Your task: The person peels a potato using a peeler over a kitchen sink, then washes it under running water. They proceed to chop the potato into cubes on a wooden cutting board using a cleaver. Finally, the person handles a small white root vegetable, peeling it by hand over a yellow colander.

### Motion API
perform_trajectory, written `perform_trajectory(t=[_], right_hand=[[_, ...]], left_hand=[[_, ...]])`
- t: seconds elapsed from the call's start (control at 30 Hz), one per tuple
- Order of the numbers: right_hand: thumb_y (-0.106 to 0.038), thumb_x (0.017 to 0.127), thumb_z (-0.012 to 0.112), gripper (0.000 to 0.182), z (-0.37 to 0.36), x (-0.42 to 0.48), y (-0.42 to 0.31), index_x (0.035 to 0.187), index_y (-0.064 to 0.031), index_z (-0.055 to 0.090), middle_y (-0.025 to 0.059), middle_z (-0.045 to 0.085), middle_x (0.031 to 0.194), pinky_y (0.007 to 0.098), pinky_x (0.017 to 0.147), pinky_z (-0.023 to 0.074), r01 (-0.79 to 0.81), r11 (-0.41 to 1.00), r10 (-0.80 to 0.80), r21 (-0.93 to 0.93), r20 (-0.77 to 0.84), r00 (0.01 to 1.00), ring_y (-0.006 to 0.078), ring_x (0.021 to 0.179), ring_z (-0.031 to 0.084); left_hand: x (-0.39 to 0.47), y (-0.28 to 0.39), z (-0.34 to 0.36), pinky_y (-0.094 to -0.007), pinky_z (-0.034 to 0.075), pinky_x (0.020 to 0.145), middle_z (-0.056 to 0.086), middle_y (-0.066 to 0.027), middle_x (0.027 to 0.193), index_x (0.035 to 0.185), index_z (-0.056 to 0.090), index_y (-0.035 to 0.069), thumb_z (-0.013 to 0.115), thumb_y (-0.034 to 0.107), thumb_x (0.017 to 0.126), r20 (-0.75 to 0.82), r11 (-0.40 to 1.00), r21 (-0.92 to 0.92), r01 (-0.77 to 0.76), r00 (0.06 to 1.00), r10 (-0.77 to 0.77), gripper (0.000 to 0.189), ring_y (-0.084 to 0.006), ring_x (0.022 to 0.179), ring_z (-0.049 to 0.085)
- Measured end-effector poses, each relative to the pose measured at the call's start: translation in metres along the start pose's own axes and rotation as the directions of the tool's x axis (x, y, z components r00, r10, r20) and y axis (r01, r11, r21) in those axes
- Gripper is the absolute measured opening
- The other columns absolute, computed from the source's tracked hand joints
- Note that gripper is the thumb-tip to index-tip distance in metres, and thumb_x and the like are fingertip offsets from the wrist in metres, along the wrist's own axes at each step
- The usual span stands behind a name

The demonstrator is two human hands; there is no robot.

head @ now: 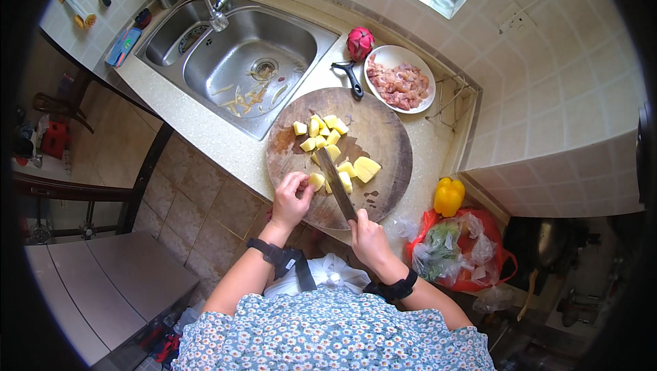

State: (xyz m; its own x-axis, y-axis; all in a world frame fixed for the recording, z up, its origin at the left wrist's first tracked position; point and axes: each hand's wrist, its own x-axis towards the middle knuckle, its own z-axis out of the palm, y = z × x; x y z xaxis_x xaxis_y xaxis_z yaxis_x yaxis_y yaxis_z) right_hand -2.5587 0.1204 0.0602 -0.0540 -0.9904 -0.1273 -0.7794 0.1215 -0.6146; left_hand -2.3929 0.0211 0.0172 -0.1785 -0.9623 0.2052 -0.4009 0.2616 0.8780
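Observation:
My right hand [367,237] grips the handle of a kitchen knife [336,181], whose blade points away from me over a round wooden chopping board [390,129]. Left of the blade, the fingertips of my left hand [291,197] pinch a piece of peeled potato [316,181]. Several potato chunks [323,127] lie in a loose group beyond the knife tip. To the right of the blade sit a larger potato piece [366,169] and smaller ones, partly hidden by the knife.
A double steel sink [303,42] holds potato peelings [251,98]. Behind the board are a vegetable peeler [351,77], a dragon fruit [360,43] and a white plate [430,99] of cut raw meat [399,85]. A yellow bell pepper [449,197] and a red plastic bag [500,253] lie to the right.

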Motion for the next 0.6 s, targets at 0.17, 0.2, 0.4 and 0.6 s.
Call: perform_trajectory(t=[0.17,0.2,0.4,0.6], right_hand=[[-0.013,0.085,0.05,0.013,-0.021,0.0,-0.005,0.089,-0.0036,0.041,0.0233,0.055,0.062,0.0496,0.049,0.0434,0.003,0.998,0.002,0.068,-0.073,0.997,0.0422,0.059,0.056],[-0.013,0.085,0.05,0.013,-0.028,0.001,-0.003,0.089,-0.0038,0.041,0.0235,0.055,0.062,0.0498,0.05,0.043,-0.003,0.997,0.012,0.083,-0.099,0.995,0.0426,0.06,0.055],[-0.014,0.086,0.049,0.015,-0.066,0.004,0.029,0.093,-0.0012,0.043,0.026,0.055,0.067,0.0516,0.052,0.0392,-0.12,0.981,0.153,0.151,-0.232,0.961,0.0452,0.065,0.053],[-0.014,0.087,0.048,0.014,-0.064,0.007,0.05,0.092,-0.0019,0.043,0.0259,0.055,0.066,0.0519,0.054,0.0396,-0.19,0.974,0.214,0.125,-0.222,0.951,0.0453,0.064,0.053]], left_hand=[[0.001,-0.016,0.009,-0.036,0.047,0.075,0.056,-0.0147,0.095,0.091,0.058,0.001,0.068,0.004,0.067,0.027,0.984,0.144,-0.107,0.994,0.104,0.026,-0.0311,0.087,0.056],[0.007,-0.019,0.01,-0.0313,0.049,0.068,0.055,-0.0137,0.094,0.09,0.056,0.001,0.067,0.0,0.065,0.004,0.961,0.205,-0.186,0.982,0.189,0.028,-0.0283,0.082,0.056],[0.047,0.027,0.031,-0.0375,0.042,0.086,0.053,-0.0131,0.101,0.094,0.058,0.003,0.062,0.006,0.064,0.187,0.937,0.15,-0.315,0.94,0.286,0.03,-0.0298,0.097,0.05],[0.063,0.045,0.078,-0.0354,0.044,0.08,0.051,-0.0141,0.099,0.095,0.056,0.003,0.072,0.007,0.062,0.365,0.944,0.154,-0.291,0.905,0.219,0.037,-0.0297,0.092,0.052]])
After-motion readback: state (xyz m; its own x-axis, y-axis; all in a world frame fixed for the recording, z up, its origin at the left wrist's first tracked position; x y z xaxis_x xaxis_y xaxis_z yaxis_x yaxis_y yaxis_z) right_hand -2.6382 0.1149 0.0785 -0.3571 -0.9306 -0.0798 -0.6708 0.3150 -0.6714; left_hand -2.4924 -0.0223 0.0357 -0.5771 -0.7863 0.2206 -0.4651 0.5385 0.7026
